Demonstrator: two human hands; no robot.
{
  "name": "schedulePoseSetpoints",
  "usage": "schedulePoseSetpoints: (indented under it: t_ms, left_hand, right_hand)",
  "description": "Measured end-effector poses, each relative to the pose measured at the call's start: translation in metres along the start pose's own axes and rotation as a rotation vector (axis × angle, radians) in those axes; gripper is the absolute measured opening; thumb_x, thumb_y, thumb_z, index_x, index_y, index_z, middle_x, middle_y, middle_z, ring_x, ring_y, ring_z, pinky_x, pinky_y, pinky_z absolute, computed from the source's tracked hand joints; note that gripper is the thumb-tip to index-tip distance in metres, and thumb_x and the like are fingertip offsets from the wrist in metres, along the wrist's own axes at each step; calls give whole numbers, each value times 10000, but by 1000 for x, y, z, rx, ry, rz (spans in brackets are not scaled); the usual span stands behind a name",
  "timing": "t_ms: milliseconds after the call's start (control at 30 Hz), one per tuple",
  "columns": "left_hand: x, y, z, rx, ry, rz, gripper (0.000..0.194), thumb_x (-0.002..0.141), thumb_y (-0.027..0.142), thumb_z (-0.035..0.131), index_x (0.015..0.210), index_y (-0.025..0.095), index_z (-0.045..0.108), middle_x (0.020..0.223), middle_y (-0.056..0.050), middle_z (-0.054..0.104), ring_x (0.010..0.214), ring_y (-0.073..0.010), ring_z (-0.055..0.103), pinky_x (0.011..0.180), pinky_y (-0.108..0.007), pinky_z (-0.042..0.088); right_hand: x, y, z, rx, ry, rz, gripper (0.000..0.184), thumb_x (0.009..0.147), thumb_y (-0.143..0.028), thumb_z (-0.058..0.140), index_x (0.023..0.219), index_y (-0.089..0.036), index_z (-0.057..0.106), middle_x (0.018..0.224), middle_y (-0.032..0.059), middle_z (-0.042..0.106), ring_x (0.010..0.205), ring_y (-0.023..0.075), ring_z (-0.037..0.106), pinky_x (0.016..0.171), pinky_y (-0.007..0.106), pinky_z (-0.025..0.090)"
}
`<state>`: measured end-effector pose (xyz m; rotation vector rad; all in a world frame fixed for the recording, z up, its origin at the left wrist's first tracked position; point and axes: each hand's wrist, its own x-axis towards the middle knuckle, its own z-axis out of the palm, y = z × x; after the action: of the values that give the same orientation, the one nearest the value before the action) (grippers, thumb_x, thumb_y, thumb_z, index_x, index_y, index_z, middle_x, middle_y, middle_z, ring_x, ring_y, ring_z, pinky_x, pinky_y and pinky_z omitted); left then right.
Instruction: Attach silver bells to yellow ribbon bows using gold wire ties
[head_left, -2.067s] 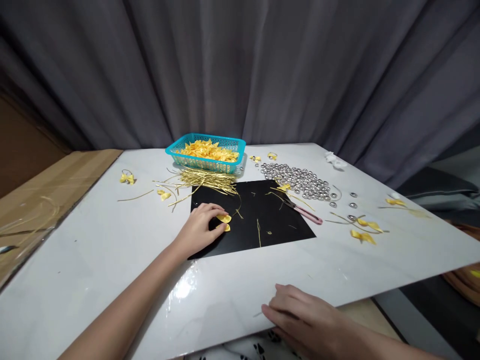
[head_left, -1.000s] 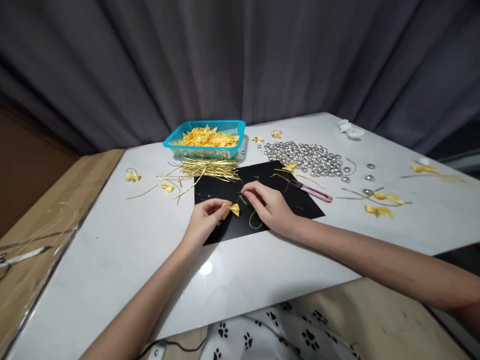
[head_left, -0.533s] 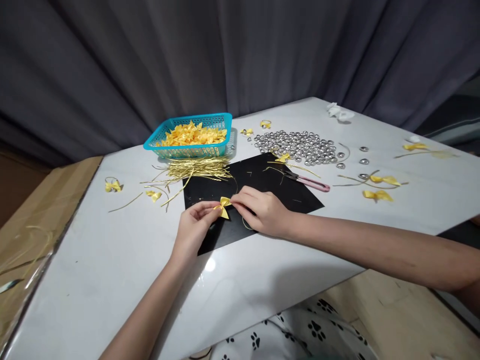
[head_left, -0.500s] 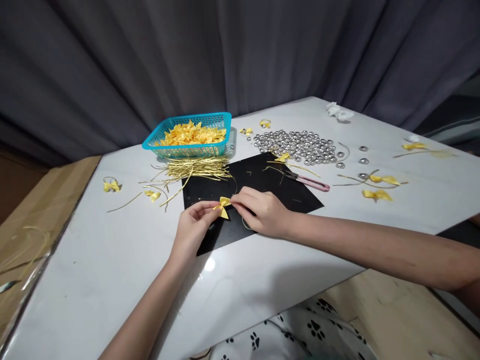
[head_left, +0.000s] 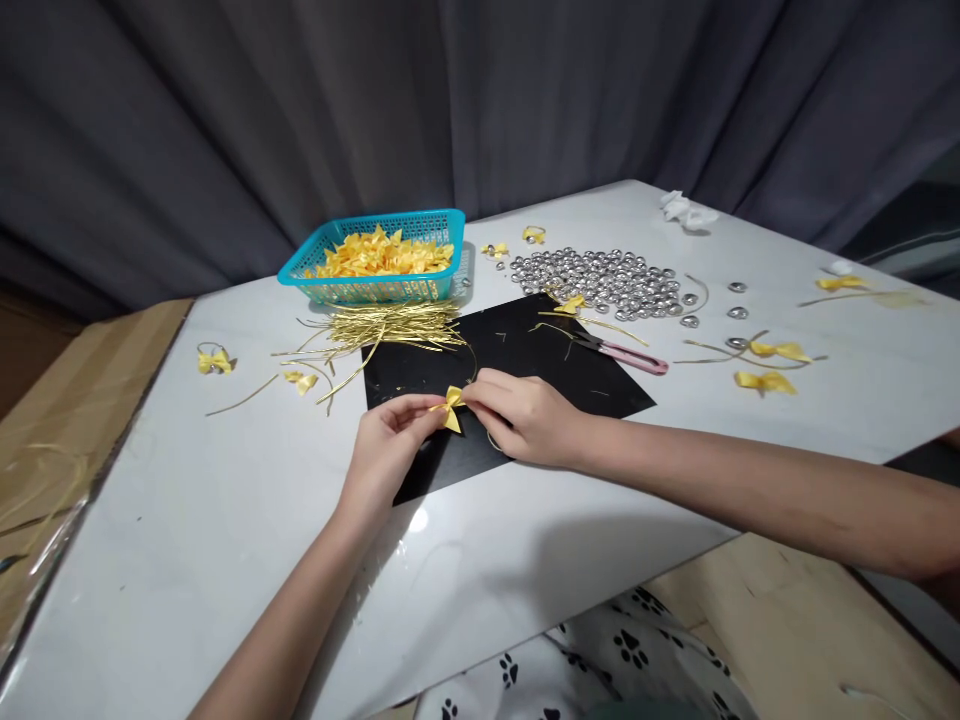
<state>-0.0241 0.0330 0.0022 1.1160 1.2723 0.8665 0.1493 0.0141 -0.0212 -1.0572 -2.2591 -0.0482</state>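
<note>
While the left hand pinches a small yellow satin bow by its left side, thumb and forefinger clamped on the ribbon, the right hand meets it from the right. Those fingers are drawn together on the bow's right edge; a thin gold wire loop shows just below them, but whether they grip the wire too cannot be told. The bow is between the two hands, above the matte black sheet, which lies on a glossy white table.

Beyond the left hand, a loose bundle of shiny gold wires overlaps the sheet's far left part, and behind it stands a turquoise perforated plastic basket filled with yellow ribbon bows. On the left, a yellow bow with a wire ring lies near a plain yellow bow.

Farther right, a pair of pink-handled scissors reaches over the sheet's edge, with a spread of rounded silver beads beyond. Two yellow bows lie at the right, one of them nearer than the other, and a crumpled white tissue rests near the far edge.
</note>
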Motion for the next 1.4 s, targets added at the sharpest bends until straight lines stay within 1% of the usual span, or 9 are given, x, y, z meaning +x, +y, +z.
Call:
schedulePoseSetpoints:
  t_ms: [133,333,500,600,833,1000,1100,1300,1400]
  left_hand:
    - [1,0,1,-12,-8,-4,207,533,231,776,705,134,713,670,-28,697,627,-119,592,648,-229,463]
    - [0,0,1,-9,-3,-10,210,531,223,775,708,129,711,667,-22,696,621,-112,586,654,-226,457]
    - [1,-1,1,-1,-3,-9,219,528,232,779,708,127,711,663,-27,698,624,-120,593,661,-237,459]
    - [2,-2,0,4,-11,0,230,527,242,783,713,127,710,667,-30,701,626,-126,599,666,-243,463]
    - [4,-4,-3,45,-88,51,297,551,313,788,765,126,703,757,-66,728,677,-150,625,691,-260,477]
    - [3,-6,-2,78,-131,113,332,608,342,756,863,136,703,838,-78,735,795,-191,645,760,-293,487]
    - [3,-6,-1,119,-153,127,301,638,336,730,866,140,708,877,-82,737,858,-207,645,796,-303,486]
    - [4,-5,-3,175,-187,166,259,653,336,709,834,150,704,856,-77,735,826,-209,652,767,-305,498]
    - [3,-4,-2,171,-178,166,234,638,323,720,801,156,706,817,-72,733,811,-211,653,751,-304,501]
  right_hand:
    - [0,-1,-1,4,-14,6,200,895,-115,379,894,-120,580,763,41,527,598,108,472,516,190,364]
    - [0,0,0,-3,-2,1,199,893,-113,389,903,-104,588,766,44,530,598,108,474,517,191,364]
    - [0,-1,-1,-29,-30,-7,217,892,-110,371,895,-104,588,763,47,538,595,109,476,521,194,355]
    - [-1,-2,-2,-63,-50,-19,220,880,-103,364,880,-122,583,732,33,544,572,110,467,509,206,329]
    - [-3,-3,-2,-167,-56,-77,216,850,-110,374,857,-137,588,652,12,572,534,115,481,481,244,262]
    - [-2,-1,0,-257,-71,-138,227,844,-120,364,882,-134,587,634,15,573,511,122,471,487,263,245]
    - [-3,-1,1,-284,-92,-151,236,842,-118,359,896,-131,588,641,18,574,518,124,473,493,267,244]
    - [-2,-2,0,-289,-83,-180,258,801,-79,378,928,-110,600,642,22,577,519,126,476,494,273,235]
    - [-1,-3,0,-308,-122,-177,274,791,-69,382,964,-106,591,666,30,590,520,123,474,496,274,220]
